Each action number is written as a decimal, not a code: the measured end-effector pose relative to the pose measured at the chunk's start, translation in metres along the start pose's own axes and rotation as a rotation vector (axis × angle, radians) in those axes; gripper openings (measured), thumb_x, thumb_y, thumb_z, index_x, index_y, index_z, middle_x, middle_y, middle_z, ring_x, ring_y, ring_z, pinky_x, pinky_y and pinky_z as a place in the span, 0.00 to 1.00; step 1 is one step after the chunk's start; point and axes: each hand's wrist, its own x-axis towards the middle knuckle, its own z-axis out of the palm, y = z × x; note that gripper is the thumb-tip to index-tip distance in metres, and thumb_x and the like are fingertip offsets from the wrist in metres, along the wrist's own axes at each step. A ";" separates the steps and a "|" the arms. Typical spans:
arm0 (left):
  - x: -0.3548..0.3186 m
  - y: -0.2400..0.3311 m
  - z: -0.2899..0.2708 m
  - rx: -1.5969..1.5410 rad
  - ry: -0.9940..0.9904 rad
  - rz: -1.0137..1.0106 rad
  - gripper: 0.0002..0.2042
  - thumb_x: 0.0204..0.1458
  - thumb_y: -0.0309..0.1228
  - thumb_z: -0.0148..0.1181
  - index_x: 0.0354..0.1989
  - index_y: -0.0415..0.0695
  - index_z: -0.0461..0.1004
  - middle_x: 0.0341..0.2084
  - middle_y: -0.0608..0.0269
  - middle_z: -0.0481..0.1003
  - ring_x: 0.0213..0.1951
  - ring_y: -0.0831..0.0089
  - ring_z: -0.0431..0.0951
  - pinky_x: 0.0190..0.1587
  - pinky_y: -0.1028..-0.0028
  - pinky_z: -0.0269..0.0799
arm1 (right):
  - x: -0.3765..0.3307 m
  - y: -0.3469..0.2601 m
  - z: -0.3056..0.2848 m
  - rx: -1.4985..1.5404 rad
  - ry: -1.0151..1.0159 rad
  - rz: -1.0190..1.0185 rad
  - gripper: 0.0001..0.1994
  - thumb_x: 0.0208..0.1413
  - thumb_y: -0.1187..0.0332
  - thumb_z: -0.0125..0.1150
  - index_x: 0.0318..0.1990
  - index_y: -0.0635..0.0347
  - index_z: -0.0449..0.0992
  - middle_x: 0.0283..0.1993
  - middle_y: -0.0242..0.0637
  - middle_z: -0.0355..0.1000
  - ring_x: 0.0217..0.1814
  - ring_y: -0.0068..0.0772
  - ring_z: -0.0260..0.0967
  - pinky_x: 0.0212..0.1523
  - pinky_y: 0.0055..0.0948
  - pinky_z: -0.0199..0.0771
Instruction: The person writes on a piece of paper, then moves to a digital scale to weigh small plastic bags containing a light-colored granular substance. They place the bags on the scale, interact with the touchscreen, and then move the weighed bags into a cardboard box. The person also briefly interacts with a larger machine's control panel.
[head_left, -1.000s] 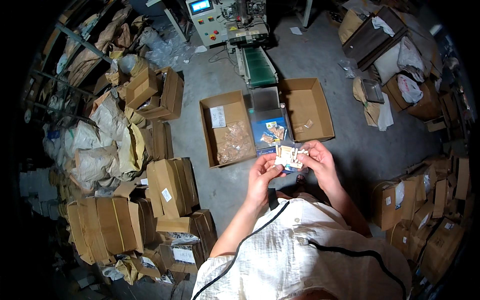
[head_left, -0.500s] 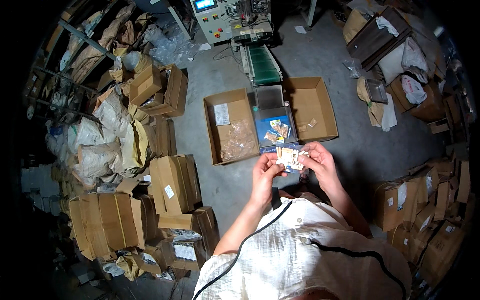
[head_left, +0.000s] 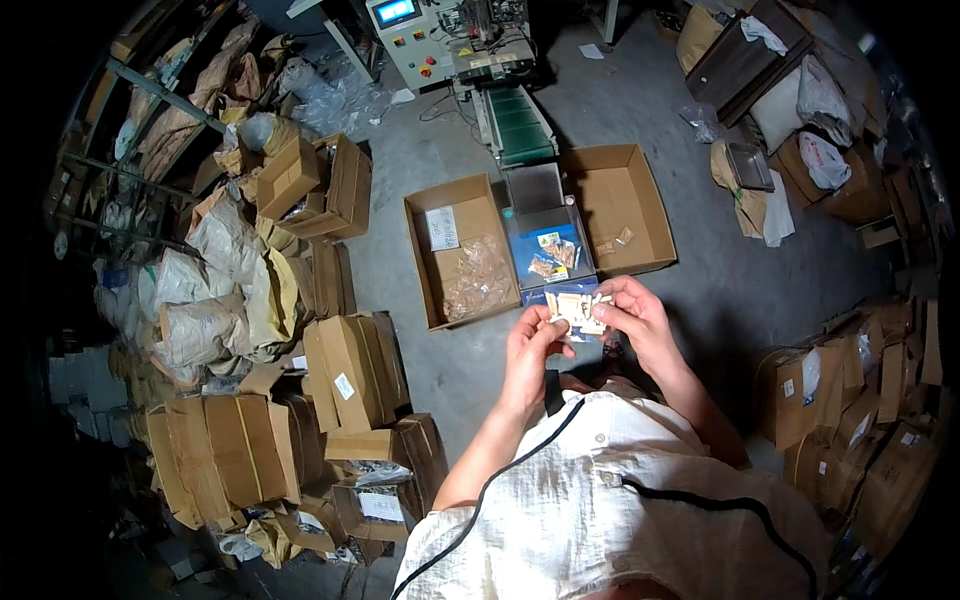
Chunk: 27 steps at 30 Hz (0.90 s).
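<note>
Between my two hands is a small clear plastic bag [head_left: 577,312] of pale wooden dowel pins, held in front of my body. My left hand [head_left: 532,340] grips its left side, thumb on the face of the bag. On the other side my right hand [head_left: 634,315] pinches the right edge and upper corner. Just beyond the bag, a blue-topped scale or stand [head_left: 543,240] carries a couple of similar bags [head_left: 556,258]. To its left, an open cardboard box [head_left: 437,285] contains many small filled bags [head_left: 476,280]. The open box [head_left: 625,205] on the right contains one or two small bags [head_left: 625,236].
A machine [head_left: 410,45] with a lit screen stands ahead, its green conveyor [head_left: 518,125] sloping down toward the boxes. Stacked cartons [head_left: 355,372] and white sacks [head_left: 205,330] line the left. More cartons [head_left: 808,392] stand at the right, near a metal tray [head_left: 750,166].
Both hands still hold the bag in nearly the same place, with its clear lower part spread a bit more. The whole view has shifted slightly.
</note>
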 end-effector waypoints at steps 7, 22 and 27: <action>0.001 -0.004 0.001 -0.029 0.005 0.002 0.06 0.55 0.25 0.52 0.40 0.43 0.72 0.35 0.66 0.76 0.34 0.80 0.74 0.32 0.78 0.73 | -0.001 0.007 0.001 0.023 0.009 0.024 0.10 0.60 0.71 0.61 0.47 0.60 0.72 0.38 0.33 0.77 0.38 0.18 0.72 0.34 0.20 0.70; 0.003 -0.003 0.007 -0.020 0.046 -0.001 0.06 0.59 0.29 0.54 0.42 0.44 0.71 0.36 0.66 0.75 0.36 0.80 0.74 0.31 0.78 0.72 | 0.002 0.008 -0.007 0.061 -0.005 0.018 0.12 0.59 0.72 0.62 0.49 0.61 0.70 0.42 0.33 0.77 0.40 0.19 0.73 0.33 0.21 0.71; 0.004 0.000 0.013 -0.041 0.061 0.031 0.05 0.59 0.28 0.53 0.42 0.45 0.71 0.36 0.66 0.76 0.35 0.80 0.74 0.31 0.78 0.72 | 0.003 0.006 -0.005 0.063 0.004 0.021 0.09 0.61 0.72 0.61 0.47 0.60 0.70 0.38 0.32 0.76 0.37 0.19 0.72 0.32 0.21 0.72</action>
